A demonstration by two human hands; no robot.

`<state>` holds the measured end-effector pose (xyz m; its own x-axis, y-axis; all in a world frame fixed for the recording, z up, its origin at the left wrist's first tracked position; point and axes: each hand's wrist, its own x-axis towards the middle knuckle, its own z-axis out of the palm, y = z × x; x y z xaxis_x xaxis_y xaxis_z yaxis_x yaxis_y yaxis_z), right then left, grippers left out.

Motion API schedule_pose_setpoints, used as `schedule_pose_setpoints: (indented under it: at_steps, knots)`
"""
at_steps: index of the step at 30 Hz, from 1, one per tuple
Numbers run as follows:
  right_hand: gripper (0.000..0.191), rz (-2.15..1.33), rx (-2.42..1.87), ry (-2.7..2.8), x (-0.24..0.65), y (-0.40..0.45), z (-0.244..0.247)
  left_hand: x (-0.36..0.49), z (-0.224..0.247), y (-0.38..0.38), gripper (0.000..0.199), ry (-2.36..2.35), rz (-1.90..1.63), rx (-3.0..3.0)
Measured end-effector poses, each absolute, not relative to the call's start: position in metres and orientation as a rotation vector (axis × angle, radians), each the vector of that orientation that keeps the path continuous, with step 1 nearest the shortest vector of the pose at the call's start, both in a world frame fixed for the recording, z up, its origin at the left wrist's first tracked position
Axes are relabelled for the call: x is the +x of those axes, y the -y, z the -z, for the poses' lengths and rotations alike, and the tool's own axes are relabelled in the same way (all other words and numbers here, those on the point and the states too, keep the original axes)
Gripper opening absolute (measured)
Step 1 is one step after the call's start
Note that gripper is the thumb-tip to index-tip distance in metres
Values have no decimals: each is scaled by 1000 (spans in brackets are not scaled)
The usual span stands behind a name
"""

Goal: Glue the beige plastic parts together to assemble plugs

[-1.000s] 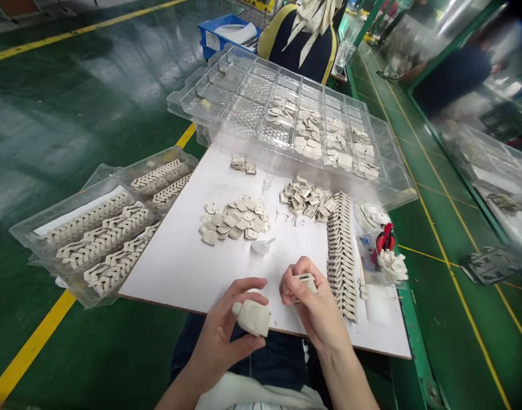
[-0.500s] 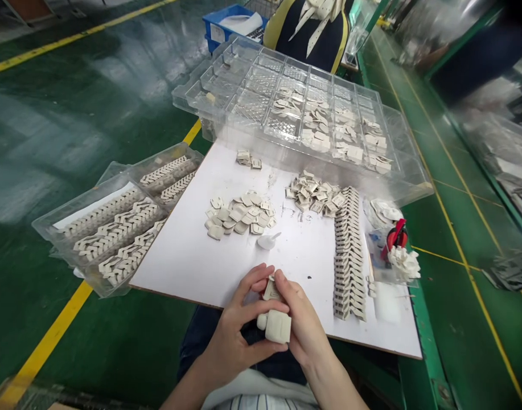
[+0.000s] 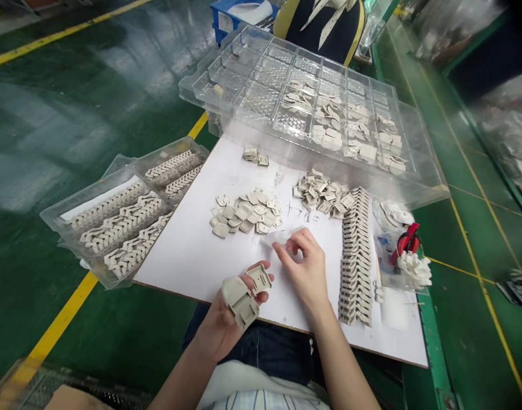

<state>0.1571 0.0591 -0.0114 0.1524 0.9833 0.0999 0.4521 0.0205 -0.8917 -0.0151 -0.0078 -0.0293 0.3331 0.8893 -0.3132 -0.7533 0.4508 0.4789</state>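
Near the board's front edge, my left hand (image 3: 226, 319) is wrapped round a beige plastic part (image 3: 240, 302), whose recessed side shows. A smaller square piece (image 3: 259, 279) is held at the fingertips of that same hand. My right hand (image 3: 305, 265) is pinched on a small translucent white item (image 3: 282, 234), partly blurred, just above the white board (image 3: 179, 256). Beyond it lies a pile of flat beige pieces (image 3: 246, 212). Another pile of square pieces (image 3: 320, 193) sits farther right, beside a long stacked row of beige parts (image 3: 355, 256).
A large clear compartment tray (image 3: 261, 114) covers the board's far side. At the left is a clear tray (image 3: 115, 222) with rows of parts. Red-handled tool (image 3: 406, 242) and white pieces (image 3: 415, 269) lie at the right. A yellow-and-black chair (image 3: 320, 34) stands behind.
My hands have moved apart. The left has turned the part so its recessed side shows, and the right has reached forward and taken hold of the white item.
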Motion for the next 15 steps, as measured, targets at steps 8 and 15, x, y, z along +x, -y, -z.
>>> schedule_pose_setpoints:
  at_steps: [8, 15]
  knots:
    - [30, -1109, -1218, 887, 193, -33, 5, 2, 40, -1, 39, -461, -1019, 60]
    - [53, -1055, -1161, 635, 175, -48, -2, 4, 43, -2, 38, -400, -1013, 43]
